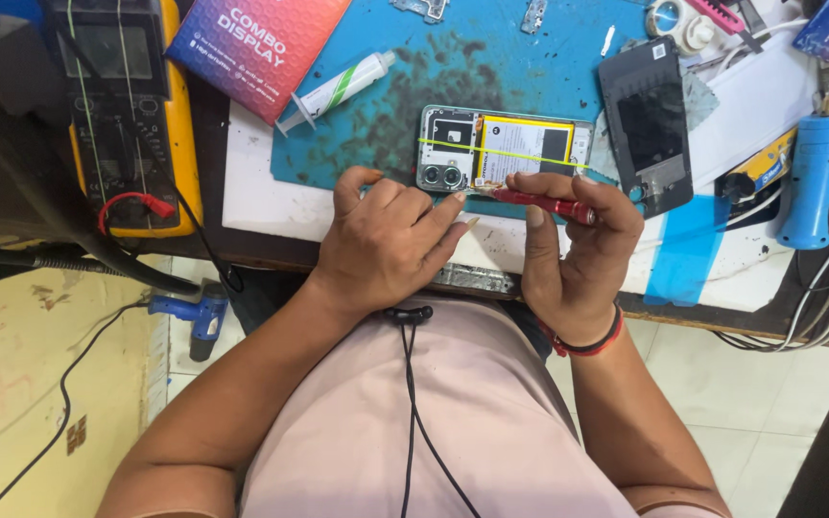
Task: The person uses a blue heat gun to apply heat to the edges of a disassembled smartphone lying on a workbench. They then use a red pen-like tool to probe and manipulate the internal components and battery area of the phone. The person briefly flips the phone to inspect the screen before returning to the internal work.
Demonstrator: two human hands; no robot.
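Your right hand (573, 245) is closed around a red-handled screwdriver (539, 201), which lies almost level with its tip pointing left toward the near edge of the opened smartphone (503, 149). Your left hand (386, 235) is curled loosely just beside it, fingers bent, the forefinger stretched toward the tool's tip; whether it pinches anything there I cannot tell. The phone lies back-side up near the front edge of the blue work mat (491, 58), with its twin camera lenses at the left end, its battery in the middle and a thin yellow-green strip across it.

Just right of the phone, the dark removed back cover (647, 125) lies tilted, half on the mat and half on the white worktop (261, 197). Toward the mat's left edge lies a white tube with a green stripe (338, 88), and a red and blue carton (256, 48) overlaps the mat's far left corner. A yellow multimeter (127, 115) sits beyond the worktop's left edge, its red lead looped at its near end. At the right edge lies a blue handled tool (811, 177).
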